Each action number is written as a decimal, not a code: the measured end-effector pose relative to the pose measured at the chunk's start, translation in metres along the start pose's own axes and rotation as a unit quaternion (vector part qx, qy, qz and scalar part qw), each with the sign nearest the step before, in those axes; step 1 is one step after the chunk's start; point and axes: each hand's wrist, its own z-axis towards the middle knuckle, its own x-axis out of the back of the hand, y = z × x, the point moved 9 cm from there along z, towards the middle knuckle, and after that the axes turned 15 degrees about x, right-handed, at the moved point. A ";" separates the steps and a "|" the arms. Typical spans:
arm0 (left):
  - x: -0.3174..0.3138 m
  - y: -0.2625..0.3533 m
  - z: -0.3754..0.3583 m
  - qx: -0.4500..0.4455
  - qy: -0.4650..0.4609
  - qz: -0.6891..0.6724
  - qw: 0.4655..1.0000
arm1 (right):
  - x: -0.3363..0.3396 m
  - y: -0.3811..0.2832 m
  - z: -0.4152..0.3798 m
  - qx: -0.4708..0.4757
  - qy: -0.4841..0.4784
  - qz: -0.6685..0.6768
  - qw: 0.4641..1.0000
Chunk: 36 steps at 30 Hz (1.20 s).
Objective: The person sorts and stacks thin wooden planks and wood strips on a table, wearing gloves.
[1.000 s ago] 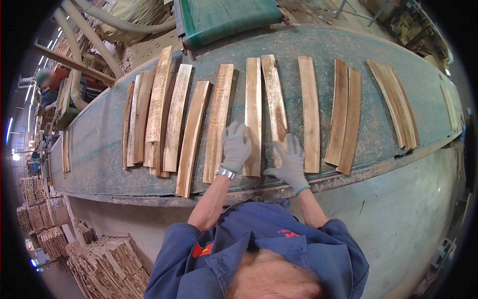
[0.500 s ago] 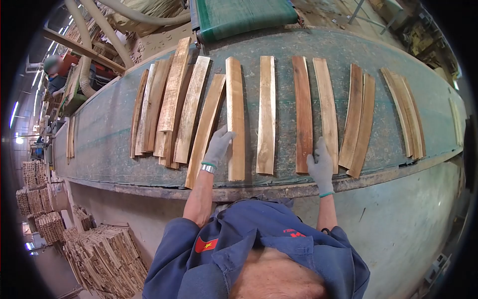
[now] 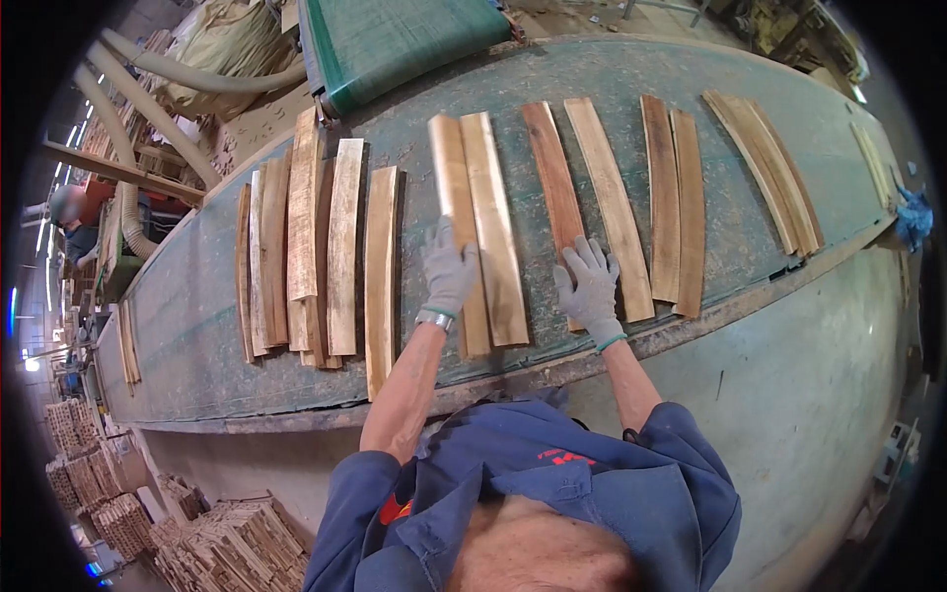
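My left hand (image 3: 449, 268), in a grey glove, lies on a light brown plank (image 3: 474, 321) with its fingers apart. A pale plank with light edges (image 3: 498, 232) stands close along that plank's right side. My right hand (image 3: 590, 288), also gloved, is spread over the lower part of a reddish-brown plank (image 3: 555, 183), its fingers reaching toward the light plank (image 3: 610, 207) on the right. Left of my left hand is a single narrow plank (image 3: 381, 281). What lies under both palms is hidden.
Overlapping planks (image 3: 303, 232) lie on the green worktable (image 3: 414, 143) at left. Two brown planks (image 3: 664, 197) and a further group (image 3: 760, 168) lie at right. A green conveyor (image 3: 404, 44) is beyond the table. Stacked wood (image 3: 237, 548) stands lower left; a person (image 3: 77, 232) is far left.
The light brown plank has moved right, up beside the pale plank, with my left hand over it. My right hand has shifted left onto the reddish-brown plank and spread its fingers. The view has turned.
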 end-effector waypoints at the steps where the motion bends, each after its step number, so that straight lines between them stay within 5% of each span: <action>1: -0.001 0.023 0.002 -0.015 -0.018 0.009 1.000 | 0.010 -0.008 0.012 0.003 0.008 0.009 1.000; 2: -0.001 0.038 0.002 -0.027 -0.038 0.019 0.999 | 0.022 -0.028 0.029 0.004 0.013 0.020 1.000; 5: -0.018 0.031 0.023 0.156 -0.203 -0.150 0.955 | 0.019 -0.069 0.049 0.053 0.046 0.083 0.994; 8: -0.022 0.001 0.025 0.160 -0.133 -0.179 0.961 | 0.004 -0.075 0.045 0.062 0.044 0.105 0.992; 11: -0.008 0.019 0.014 0.026 -0.100 0.045 0.994 | -0.005 -0.076 0.040 0.030 0.035 0.070 0.996; 15: -0.021 0.030 0.005 -0.091 -0.177 0.064 0.978 | -0.013 -0.096 0.075 0.042 0.101 0.072 0.991; 18: 0.002 0.021 0.007 -0.054 -0.215 -0.056 0.974 | -0.035 -0.094 0.097 0.025 0.028 -0.023 0.999; 21: 0.089 -0.005 0.022 -0.040 0.011 0.015 0.999 | -0.043 -0.065 0.090 0.021 -0.046 -0.086 0.995; 25: 0.201 -0.088 0.049 -0.011 0.245 0.173 0.954 | -0.038 -0.008 0.075 -0.024 -0.097 -0.176 0.979; 29: 0.224 -0.180 0.095 0.211 0.101 0.119 0.965 | -0.012 0.049 0.076 -0.078 -0.150 -0.213 0.962; 32: 0.202 -0.179 0.093 0.319 -0.054 0.169 0.931 | 0.000 0.091 0.073 -0.096 -0.147 -0.246 0.953; 36: 0.180 -0.190 0.083 0.285 -0.010 0.213 0.934 | 0.013 0.140 0.067 -0.118 -0.144 -0.260 0.947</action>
